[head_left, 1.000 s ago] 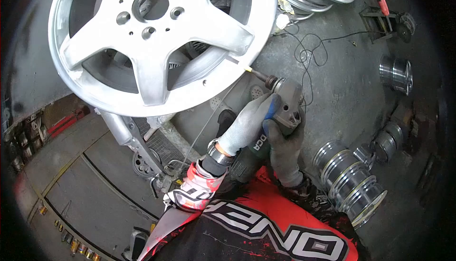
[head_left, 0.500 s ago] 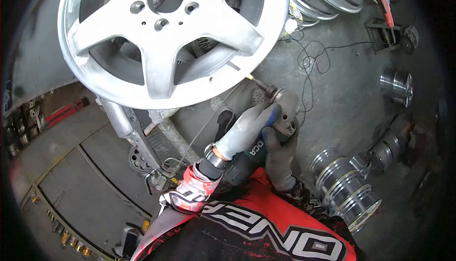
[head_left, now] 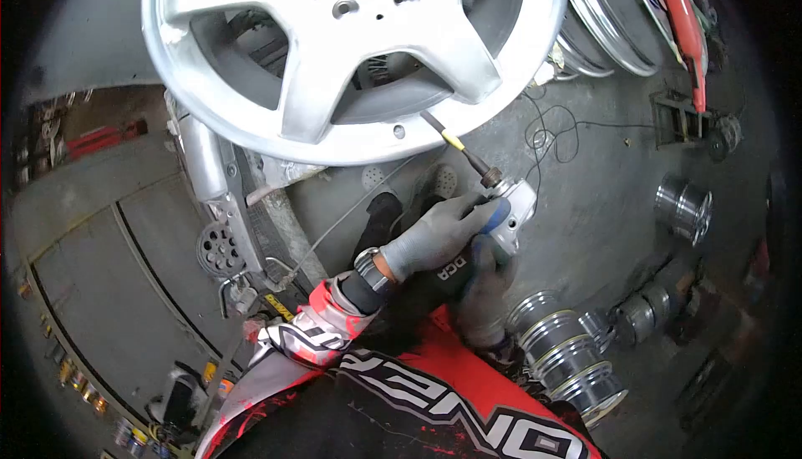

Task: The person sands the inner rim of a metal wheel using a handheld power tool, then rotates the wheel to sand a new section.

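Note:
A silver five-spoke alloy wheel [head_left: 322,83] fills the top of the view, with a small hole in its lower rim. My left hand [head_left: 439,238], in a grey glove, is closed around an angle grinder [head_left: 522,204] at its metal gear head. The grinder's black body bears the letters DCA. From its spindle a thin shaft bit [head_left: 455,142] with a yellow band points up-left, its dark tip overlapping the rim in view; contact cannot be told. My right hand [head_left: 487,296], also gloved, is beside the grinder body below the gear head, its fingers smeared by motion.
Polished rim barrels [head_left: 564,350] stand at lower right, with another rim [head_left: 683,210] farther off. A red power tool [head_left: 685,29] hangs at upper right. A black cable [head_left: 551,133] loops over the floor. A metal stand arm [head_left: 205,158] is below the wheel's left side.
The view has shifted, so the wheel appears farther up and right. The grinder's gear head has tilted and shows more clearly. My right hand has moved slightly down from the gear head.

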Demonstrator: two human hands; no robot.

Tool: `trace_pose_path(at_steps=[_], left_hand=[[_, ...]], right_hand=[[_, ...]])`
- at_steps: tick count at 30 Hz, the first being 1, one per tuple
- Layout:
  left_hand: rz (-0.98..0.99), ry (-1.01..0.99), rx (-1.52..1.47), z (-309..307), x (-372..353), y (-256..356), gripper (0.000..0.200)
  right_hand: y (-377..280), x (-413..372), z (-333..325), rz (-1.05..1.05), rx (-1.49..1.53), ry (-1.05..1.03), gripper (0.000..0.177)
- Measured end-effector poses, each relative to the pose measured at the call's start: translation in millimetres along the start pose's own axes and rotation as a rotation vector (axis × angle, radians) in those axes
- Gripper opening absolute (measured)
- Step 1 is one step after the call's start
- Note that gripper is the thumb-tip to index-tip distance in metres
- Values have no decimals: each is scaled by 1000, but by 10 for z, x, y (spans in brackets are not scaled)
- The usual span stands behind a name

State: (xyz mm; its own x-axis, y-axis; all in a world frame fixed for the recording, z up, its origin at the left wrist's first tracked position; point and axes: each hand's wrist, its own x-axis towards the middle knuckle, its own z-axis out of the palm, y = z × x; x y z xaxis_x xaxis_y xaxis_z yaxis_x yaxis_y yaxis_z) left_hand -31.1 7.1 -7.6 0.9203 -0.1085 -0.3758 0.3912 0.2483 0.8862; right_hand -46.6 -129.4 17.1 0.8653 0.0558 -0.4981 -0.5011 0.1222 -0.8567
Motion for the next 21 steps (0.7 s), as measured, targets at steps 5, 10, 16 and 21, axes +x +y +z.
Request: trace_pose_path(at_steps=[5, 10, 16, 21], left_hand=[[17, 59, 60, -72, -206, -52, 53], [363, 46, 291, 47, 76, -31, 43], [12, -89, -235, 119, 260, 246, 39], [173, 59, -66, 40, -41, 78, 39]], right_hand=[[212, -58, -105, 106, -37, -87, 64], [-140, 65, -20, -31, -47, -22, 60], [-181, 237, -190, -137, -216, 39, 58], [-82, 73, -110, -82, -230, -37, 59]])
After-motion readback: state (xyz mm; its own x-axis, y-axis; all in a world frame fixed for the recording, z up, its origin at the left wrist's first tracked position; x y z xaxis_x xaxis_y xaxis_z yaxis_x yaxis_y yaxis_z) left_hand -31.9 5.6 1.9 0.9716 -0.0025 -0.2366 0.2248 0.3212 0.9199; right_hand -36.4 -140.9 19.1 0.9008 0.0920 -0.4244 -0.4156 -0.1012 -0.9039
